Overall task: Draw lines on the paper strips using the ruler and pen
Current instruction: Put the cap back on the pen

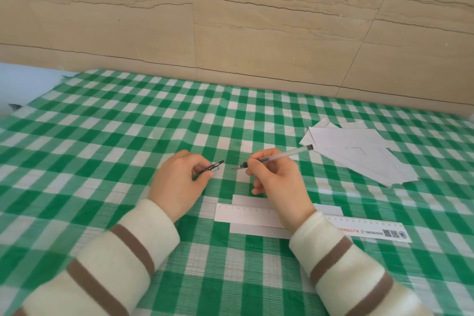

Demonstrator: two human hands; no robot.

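My right hand [275, 177] grips a clear pen [279, 156] with its bare tip pointing left above the green checked tablecloth. My left hand [179, 182] pinches the pen cap [212, 167], a short way left of the tip and apart from it. Below both hands lies a white ruler [359, 228] across a paper strip [256, 229]; my right wrist hides the ruler's middle. A loose stack of paper strips [359, 151] sits at the right.
The table [102, 136] is covered by the green and white checked cloth and backs onto a beige tiled wall [256, 33]. The cloth's left edge drops off at the far left.
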